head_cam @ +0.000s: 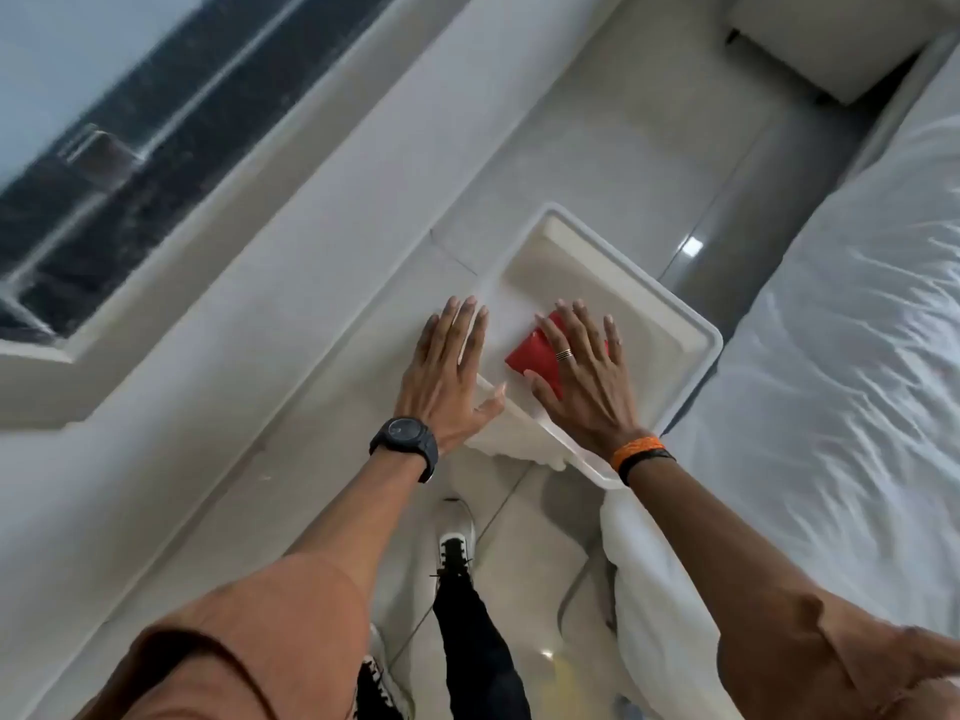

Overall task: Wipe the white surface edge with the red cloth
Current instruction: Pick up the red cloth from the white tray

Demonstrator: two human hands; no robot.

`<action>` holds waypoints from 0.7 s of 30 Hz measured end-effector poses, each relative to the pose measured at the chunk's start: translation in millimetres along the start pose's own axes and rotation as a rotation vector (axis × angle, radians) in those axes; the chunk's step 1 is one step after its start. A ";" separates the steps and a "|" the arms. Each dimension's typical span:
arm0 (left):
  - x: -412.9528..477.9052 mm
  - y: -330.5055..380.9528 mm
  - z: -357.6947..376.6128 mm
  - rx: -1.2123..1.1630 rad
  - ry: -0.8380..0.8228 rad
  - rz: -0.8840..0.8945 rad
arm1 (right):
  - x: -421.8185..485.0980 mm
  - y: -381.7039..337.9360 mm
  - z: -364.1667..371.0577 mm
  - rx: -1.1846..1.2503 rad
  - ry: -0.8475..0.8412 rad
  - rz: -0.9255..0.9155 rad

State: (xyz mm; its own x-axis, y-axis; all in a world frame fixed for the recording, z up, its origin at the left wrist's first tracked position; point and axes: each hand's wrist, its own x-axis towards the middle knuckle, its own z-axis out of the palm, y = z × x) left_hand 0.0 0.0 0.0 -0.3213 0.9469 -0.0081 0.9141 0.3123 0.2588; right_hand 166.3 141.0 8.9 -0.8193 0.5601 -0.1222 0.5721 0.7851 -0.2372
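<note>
Window glass (pixel 104 122) fills the far left, with a broad pale ledge (pixel 291 252) running beside it. Next comes the left hand (pixel 447 366), wearing a black watch (pixel 405 444) at the wrist; it lies flat and spread wide, holding nothing, with its palm on the ledge where the ledge meets the left edge of a small white tabletop (pixel 665 314) that has a raised rim. Just to its right, on the flat inner surface near the left edge of that tabletop, is the red cloth (pixel 530 356), folded into a neat pad. The right hand (pixel 587 376), with a ring and an orange wristband (pixel 636 449), presses down on the cloth with fingers spread open, covering most of it, so only the cloth's left corner shows. Below the hands, a shoe (pixel 457 548) stands on the glossy floor. At the far right lies a bed with rumpled white bedding (pixel 831 356), close against the tabletop's right edge. The wiping appears under way. To do it well, the right hand should probably keep even pressure, slide the pad up onto the raised rim and follow it around each corner, while the left hand steadies the body.
</note>
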 end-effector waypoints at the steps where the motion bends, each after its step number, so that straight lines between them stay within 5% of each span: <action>1: 3.1 0.9 2.4 0.011 -0.022 -0.009 | -0.8 4.3 2.6 -0.009 -0.025 -0.006; 11: 9.0 -5.3 10.4 0.078 -0.040 -0.014 | 0.3 21.0 21.7 -0.124 -0.088 -0.048; 21: -6.2 -15.5 -4.6 0.033 0.038 0.001 | 3.8 -2.0 14.7 -0.047 0.170 0.060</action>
State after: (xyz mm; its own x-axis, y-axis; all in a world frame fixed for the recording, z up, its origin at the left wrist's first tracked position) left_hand -13.3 -11.0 0.5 -0.3289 0.9439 0.0288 0.9219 0.3143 0.2265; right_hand 161.5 137.7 -5.2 -0.7682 0.6395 0.0311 0.6238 0.7585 -0.1886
